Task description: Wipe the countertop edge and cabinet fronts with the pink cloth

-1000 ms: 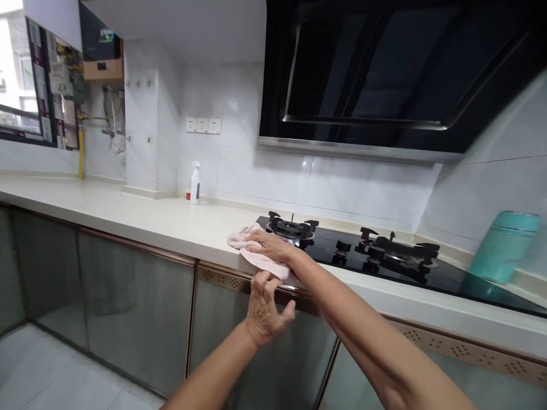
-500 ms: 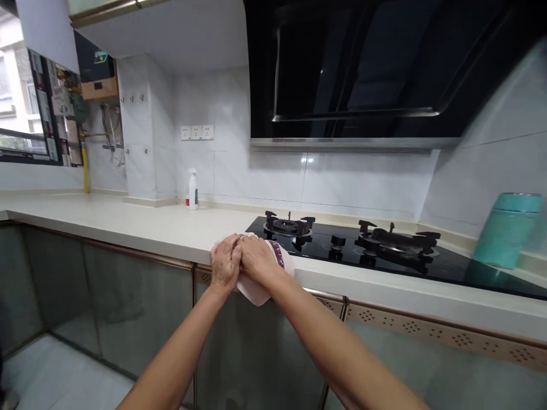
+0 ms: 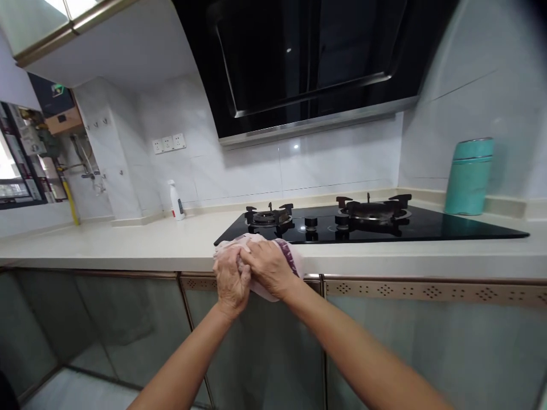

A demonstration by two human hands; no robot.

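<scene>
A pale pink cloth (image 3: 265, 291) with a dark purple patterned band is bunched at the front edge of the white countertop (image 3: 128, 248). Both hands grip it side by side, touching each other. My left hand (image 3: 232, 282) is closed on the cloth's left part. My right hand (image 3: 268, 265) is closed over its middle, and the banded end sticks out to the right of it. Some fingertips are hidden in the folds. Just behind the cloth lies the front left corner of the black glass gas hob (image 3: 282, 233).
Two burners, the left burner (image 3: 267, 217) and the right burner (image 3: 374, 210), rise from the hob. A turquoise canister (image 3: 469, 177) stands at the right. Toward the back left is a white spray bottle (image 3: 175, 200). A black range hood (image 3: 307, 62) overhangs the hob; cabinet doors (image 3: 265, 341) lie below.
The view has turned right and tilted. Both hands still hold the cloth at the counter edge, and more of it now shows bunched above the fingers.
</scene>
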